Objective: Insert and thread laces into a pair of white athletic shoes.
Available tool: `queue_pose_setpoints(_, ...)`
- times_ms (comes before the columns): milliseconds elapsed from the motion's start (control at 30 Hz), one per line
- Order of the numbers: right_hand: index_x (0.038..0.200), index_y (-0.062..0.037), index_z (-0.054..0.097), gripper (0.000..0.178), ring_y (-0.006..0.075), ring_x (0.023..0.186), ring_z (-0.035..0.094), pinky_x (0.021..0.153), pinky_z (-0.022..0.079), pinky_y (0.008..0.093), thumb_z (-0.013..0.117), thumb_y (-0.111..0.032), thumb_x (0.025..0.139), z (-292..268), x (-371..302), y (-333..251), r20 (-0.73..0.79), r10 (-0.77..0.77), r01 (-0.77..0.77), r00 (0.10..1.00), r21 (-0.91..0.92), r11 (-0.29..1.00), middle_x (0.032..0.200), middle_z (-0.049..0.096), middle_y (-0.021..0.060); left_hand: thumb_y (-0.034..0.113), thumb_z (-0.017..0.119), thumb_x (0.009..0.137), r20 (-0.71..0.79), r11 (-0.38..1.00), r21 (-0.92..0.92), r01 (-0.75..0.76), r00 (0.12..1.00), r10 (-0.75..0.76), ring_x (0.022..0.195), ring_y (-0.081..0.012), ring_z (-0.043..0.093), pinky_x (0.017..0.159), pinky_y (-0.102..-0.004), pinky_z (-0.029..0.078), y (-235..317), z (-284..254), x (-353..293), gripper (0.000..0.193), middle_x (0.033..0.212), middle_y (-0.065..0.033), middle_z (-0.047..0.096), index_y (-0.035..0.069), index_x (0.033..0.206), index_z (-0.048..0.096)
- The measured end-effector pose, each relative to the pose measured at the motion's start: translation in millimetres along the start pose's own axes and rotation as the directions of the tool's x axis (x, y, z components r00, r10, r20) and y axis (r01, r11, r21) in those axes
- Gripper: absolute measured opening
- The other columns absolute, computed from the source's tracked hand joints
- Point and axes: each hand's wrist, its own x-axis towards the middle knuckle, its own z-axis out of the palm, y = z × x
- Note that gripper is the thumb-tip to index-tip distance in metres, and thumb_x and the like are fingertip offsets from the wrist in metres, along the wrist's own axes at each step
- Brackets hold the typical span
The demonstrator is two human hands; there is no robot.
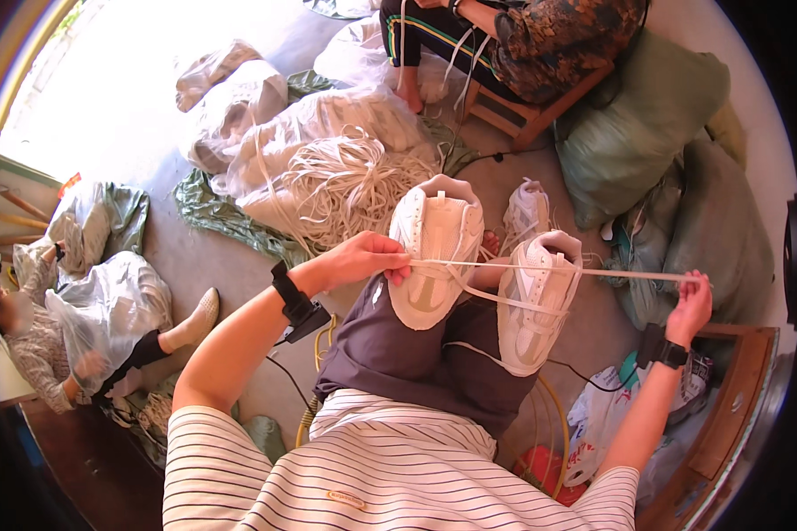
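A white sneaker (434, 305) rests on my left thigh, its toe toward me. At its front, my left hand (370, 257) pinches a flat white shoelace (633, 275). The lace stretches nearly straight to the right, where my right hand (689, 310) grips its other end between closed fingers. A second white sneaker (527, 332) lies on my right thigh, with lacing across its front, and the stretched lace passes over it. Just beyond the knees stands a third pale sneaker (527, 211), partly hidden by the second.
A large heap of loose white laces (354, 181) lies on plastic sacks ahead. A co-worker (540, 44) sits on a wooden stool (527, 119) at the far right, beside bulging green sacks (642, 128). Another person (40, 327) sits at left. A yellow hose (553, 398) and plastic bags (593, 420) lie nearby.
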Motion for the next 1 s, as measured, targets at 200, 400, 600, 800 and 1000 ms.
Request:
queue_pose_setpoints(200,0.116,-0.0023,0.057,0.028,0.0189,0.106,0.06,0.091,0.046,0.0305,0.056,-0.023,0.097,-39,28,-1,-0.237,0.088,-0.066,0.968,0.1,0.993,0.114,0.065,0.009,0.026,0.058,0.098,0.049,1.0,0.001,-0.023,0.999,0.023,0.086,-0.0087,0.062,0.084,-0.0247,0.048,1,-4,-6,0.028,0.088,-0.0018,0.068,0.0,0.093,0.068)
queue_pose_setpoints(400,0.108,-0.0021,0.059,0.02,0.021,0.101,0.061,0.091,0.046,0.0327,0.053,-0.019,0.098,51,-65,-19,0.315,0.078,-0.111,0.946,0.091,0.99,0.107,0.066,0.0121,0.025,0.066,0.093,0.007,0.965,0.257,-0.052,0.999,0.052,0.088,-0.0061,0.058,0.083,-0.0248,0.046,8,4,-21,0.025,0.091,-0.0008,0.067,0.001,0.099,0.068)
queue_pose_setpoints(600,0.093,-0.007,0.056,0.009,0.0098,0.067,0.049,0.064,0.046,0.0253,0.058,-0.015,0.095,129,-162,-41,0.748,0.247,-0.304,0.616,-0.063,0.95,0.077,0.05,-0.0015,0.02,0.067,0.092,-0.078,0.968,0.225,-0.113,0.988,0.134,0.087,-0.0057,0.057,0.081,-0.023,0.045,-2,19,-13,0.022,0.093,-0.0009,0.067,0.0,0.103,0.067)
queue_pose_setpoints(800,0.084,-0.0051,0.05,0.019,0.0162,0.067,0.057,0.06,0.046,0.0315,0.068,-0.011,0.085,172,-225,-9,0.862,0.389,0.176,0.327,-0.46,0.87,0.081,0.06,0.0031,0.021,0.062,0.096,-0.13,0.985,0.026,-0.171,0.976,0.173,0.091,-0.007,0.059,0.085,-0.0244,0.047,3,33,3,0.026,0.095,-0.0021,0.066,-0.002,0.109,0.064)
queue_pose_setpoints(1000,0.087,-0.0007,0.055,0.014,0.0367,0.072,0.062,0.068,0.048,0.0401,0.065,-0.01,0.084,179,-240,9,0.936,0.286,0.57,0.205,-0.352,0.743,0.078,0.064,0.0183,0.022,0.062,0.096,-0.095,0.987,-0.016,-0.161,0.983,0.159,0.092,-0.0071,0.059,0.086,-0.0244,0.047,9,38,8,0.026,0.097,-0.0011,0.066,-0.002,0.108,0.065)
